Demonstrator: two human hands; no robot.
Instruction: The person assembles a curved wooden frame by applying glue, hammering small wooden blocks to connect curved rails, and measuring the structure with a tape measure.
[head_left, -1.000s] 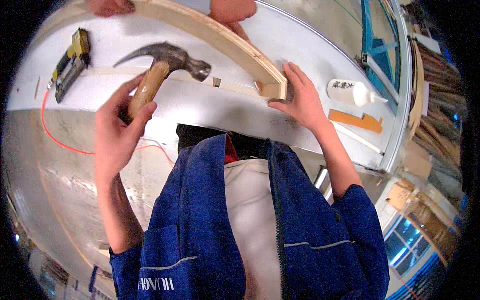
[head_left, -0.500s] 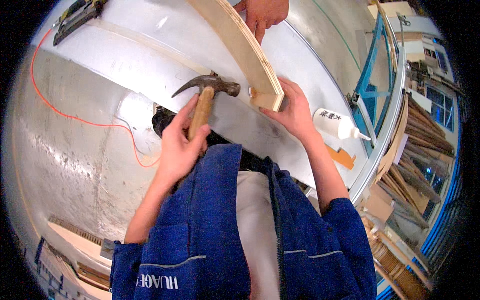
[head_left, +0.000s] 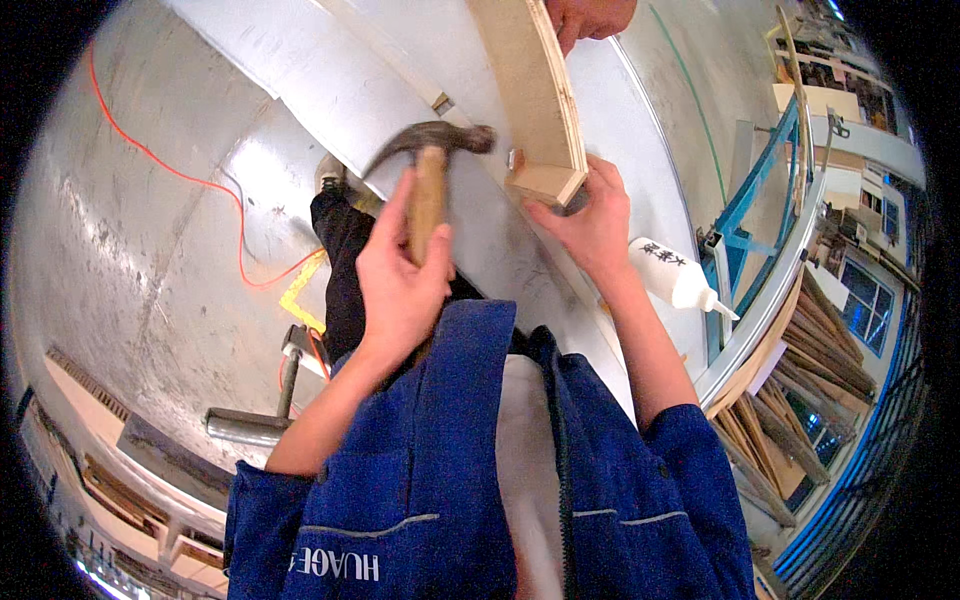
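My left hand [head_left: 403,275] is closed around the wooden handle of a claw hammer [head_left: 430,195]. The hammer head points right, its striking face a little short of the small end block [head_left: 548,180] at the near end of a curved plywood piece [head_left: 525,85]. At that same end, my right hand [head_left: 592,225] grips the wood, thumb below the block and fingers on the far right side. A small bright spot, perhaps metal, shows where block and plywood meet. Another person's hand [head_left: 590,18] rests by the plywood farther up, partly cut off.
Beneath the work lies a pale tabletop [head_left: 610,130]. A white squeeze bottle [head_left: 668,272] with a pointed nozzle lies right of my right wrist. On the floor at left run an orange hose [head_left: 180,178] and yellow tape [head_left: 300,295]. Blue metal framing [head_left: 750,225] and stacked boards [head_left: 815,345] stand at right.
The whole view has shifted, and the plywood and both hands appear farther right. The hammer is slightly blurred and sits a little higher against the block. The nail gun at upper left has left the picture.
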